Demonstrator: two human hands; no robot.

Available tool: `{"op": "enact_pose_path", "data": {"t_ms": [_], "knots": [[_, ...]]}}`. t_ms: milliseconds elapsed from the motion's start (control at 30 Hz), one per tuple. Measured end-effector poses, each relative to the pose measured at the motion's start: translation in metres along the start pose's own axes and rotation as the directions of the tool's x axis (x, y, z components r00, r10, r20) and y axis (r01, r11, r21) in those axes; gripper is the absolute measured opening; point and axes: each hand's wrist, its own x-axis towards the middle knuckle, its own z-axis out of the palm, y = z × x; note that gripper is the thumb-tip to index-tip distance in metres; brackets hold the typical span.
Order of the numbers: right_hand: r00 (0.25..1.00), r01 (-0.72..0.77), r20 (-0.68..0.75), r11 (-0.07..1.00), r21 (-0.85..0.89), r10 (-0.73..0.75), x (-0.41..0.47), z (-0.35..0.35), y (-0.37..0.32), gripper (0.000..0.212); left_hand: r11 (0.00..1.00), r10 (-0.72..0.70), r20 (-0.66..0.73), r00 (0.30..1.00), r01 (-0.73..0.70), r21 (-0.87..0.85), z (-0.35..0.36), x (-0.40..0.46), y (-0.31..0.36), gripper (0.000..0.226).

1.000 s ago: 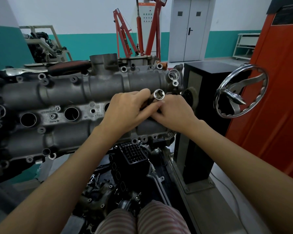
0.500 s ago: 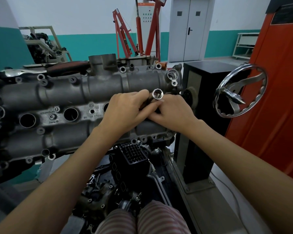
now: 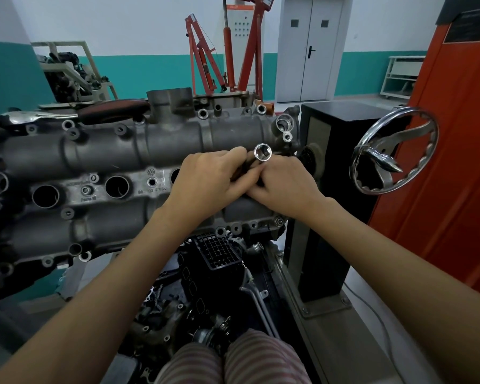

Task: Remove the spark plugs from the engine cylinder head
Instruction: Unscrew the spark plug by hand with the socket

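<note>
Grey cylinder head (image 3: 108,151) sits on a black stand (image 3: 324,189) with handwheel (image 3: 394,151).

Grey cylinder head (image 3: 100,156) lies horizontal

I see the cylinder head (image 3: 103,159) across the left and centre, on its stand. My left hand (image 3: 205,180) and right hand (image 3: 286,187) meet over its right end, touching, both around the socket tool (image 3: 263,152), whose open end rises between them. 2 open plug wells (image 3: 81,191) lie left of my left hand. The handwheel (image 3: 394,151) sits right of the head, in front of the cabinet (image 3: 455,162). The engine hoist (image 3: 225,51) stands behind the head.
</note>
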Motion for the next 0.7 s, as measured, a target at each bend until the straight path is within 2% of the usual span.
{"op": "enact_pose_path", "data": {"t_ms": [133,267,500,700], "knots": [[1.0,-0.02,0.009,1.0,-0.014,0.02,-0.0002,0.0015,0.0002,0.033,1.0,-0.026,-0.01,1.0,0.026,-0.017,-0.0008,0.0004,0.0014,0.049],[0.999,-0.027,0.019,1.0,-0.001,0.027,0.0001,0.0013,0.0019,0.044,0.999,-0.024,-0.022,0.999,0.024,-0.022,-0.0007,0.0003,0.0023,0.046],[0.999,-0.042,0.0,0.999,0.027,0.042,0.0009,0.0017,0.0018,0.049,1.0,0.01,-0.034,0.999,-0.01,-0.009,-0.0003,-0.0008,0.0,0.05],[1.0,-0.027,0.008,0.999,-0.02,0.028,-0.0002,0.0018,0.0013,0.039,1.0,0.03,-0.041,0.999,-0.03,-0.001,0.0002,-0.0004,-0.0004,0.051]]}}
